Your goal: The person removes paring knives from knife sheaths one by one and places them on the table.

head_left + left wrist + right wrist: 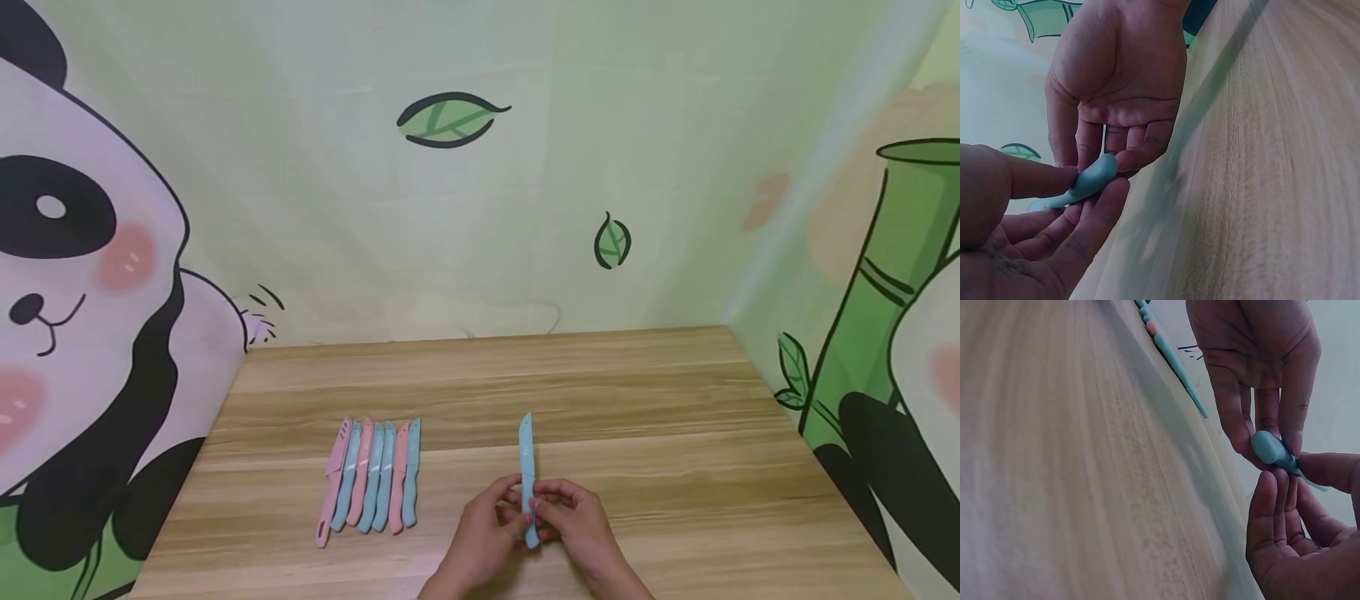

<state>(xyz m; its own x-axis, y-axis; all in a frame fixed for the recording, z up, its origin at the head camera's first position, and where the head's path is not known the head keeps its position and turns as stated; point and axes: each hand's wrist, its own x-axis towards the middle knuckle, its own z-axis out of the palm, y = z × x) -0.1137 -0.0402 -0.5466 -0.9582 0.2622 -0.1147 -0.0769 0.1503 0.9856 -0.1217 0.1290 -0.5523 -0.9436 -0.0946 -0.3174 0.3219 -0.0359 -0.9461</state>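
A light blue knife is held between both hands, its blade pointing to the back of the table. My left hand pinches the handle from the left, thumb on top. From the right, my right hand pinches the same handle between thumb and fingers. Both wrist views show the rounded handle end raised above the tabletop. To the left lies a row of several pink and blue knives; a pink one with a slotted handle is at its left end, a blue one at its right.
The wood-grain table spans the lower part of the head view. Behind it hangs a pale green cloth backdrop with leaves, bamboo and pandas printed on it. The knife row lies some distance left of my hands.
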